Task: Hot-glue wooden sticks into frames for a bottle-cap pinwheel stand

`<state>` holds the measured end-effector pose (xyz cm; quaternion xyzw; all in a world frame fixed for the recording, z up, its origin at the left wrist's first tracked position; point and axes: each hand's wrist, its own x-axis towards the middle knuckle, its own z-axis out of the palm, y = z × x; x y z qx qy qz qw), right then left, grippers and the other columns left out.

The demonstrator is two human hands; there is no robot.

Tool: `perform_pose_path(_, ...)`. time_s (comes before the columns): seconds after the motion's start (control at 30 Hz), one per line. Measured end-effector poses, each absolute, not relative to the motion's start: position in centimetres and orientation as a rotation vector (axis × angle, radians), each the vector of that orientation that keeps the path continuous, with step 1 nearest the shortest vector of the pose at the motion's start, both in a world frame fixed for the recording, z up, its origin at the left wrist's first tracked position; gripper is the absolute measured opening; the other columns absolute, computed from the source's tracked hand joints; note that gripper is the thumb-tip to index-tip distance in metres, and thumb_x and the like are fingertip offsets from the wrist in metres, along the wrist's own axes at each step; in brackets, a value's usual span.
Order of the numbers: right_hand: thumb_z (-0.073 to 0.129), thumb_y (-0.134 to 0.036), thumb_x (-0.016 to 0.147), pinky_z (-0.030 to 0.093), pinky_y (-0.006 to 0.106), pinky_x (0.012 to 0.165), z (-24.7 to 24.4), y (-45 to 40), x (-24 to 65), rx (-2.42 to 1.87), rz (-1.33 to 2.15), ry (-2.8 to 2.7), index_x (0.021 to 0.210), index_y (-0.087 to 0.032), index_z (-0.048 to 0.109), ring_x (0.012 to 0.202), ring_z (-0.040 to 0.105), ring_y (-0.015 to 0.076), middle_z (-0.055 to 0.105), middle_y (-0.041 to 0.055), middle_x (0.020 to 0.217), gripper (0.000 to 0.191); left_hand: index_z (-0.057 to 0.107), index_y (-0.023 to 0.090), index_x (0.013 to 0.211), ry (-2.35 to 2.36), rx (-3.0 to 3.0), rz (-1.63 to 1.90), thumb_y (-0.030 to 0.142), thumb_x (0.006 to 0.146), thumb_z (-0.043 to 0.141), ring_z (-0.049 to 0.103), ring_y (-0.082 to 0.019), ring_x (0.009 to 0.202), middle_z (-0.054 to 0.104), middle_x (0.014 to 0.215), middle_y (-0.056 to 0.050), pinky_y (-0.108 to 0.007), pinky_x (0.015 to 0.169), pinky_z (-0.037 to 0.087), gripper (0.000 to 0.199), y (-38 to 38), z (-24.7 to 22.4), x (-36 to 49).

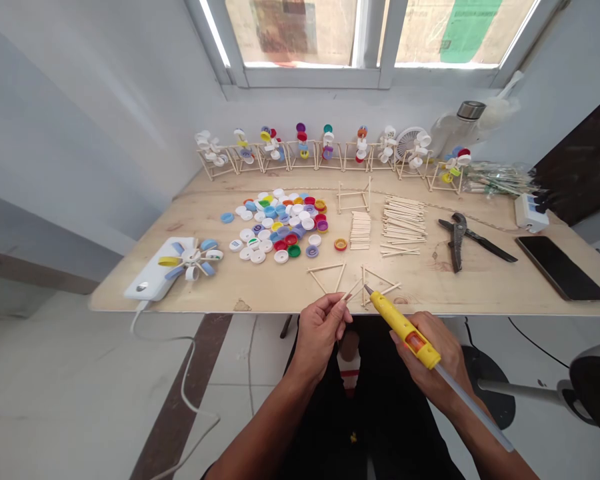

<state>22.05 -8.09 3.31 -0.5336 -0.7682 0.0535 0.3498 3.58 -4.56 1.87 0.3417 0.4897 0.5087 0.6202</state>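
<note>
My left hand (323,330) pinches thin wooden sticks (353,291) over the front edge of the table. In my right hand (437,357) is a yellow hot glue gun (397,317), a long glue stick (475,407) sticking out of its back. The nozzle tip is close to the ends of the held sticks; whether it touches them I cannot tell. Just beyond my hands lie two stick triangles, a left triangle (326,268) and a right triangle (380,277), the right one partly behind the nozzle.
Bottle caps (280,220) are heaped left of centre. Bundles of short sticks (360,231) and longer sticks (404,220) lie beyond the triangles. Pliers-like cutters (457,240) and a phone (563,267) are at right. Bottle-cap wheels on stick frames (303,152) line the wall. A power strip (163,267) is at left.
</note>
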Motion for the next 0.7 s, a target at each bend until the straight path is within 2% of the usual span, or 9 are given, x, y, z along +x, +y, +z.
perform_pose_path(0.7,0.053,-0.021,0.085,0.035,0.026,0.055,3.44,-8.08,21.95,-1.386,0.133,-1.988,0.076,-0.02,0.046,0.057,0.047,0.0129,0.05,-0.0005,0.063,0.012,0.064,0.013,0.09,1.119,0.786,1.191,0.037,0.075,0.067,0.035,-0.002,0.04,0.057,0.061,0.003,-0.018,0.041,0.022,0.029,-4.64,1.78,3.51)
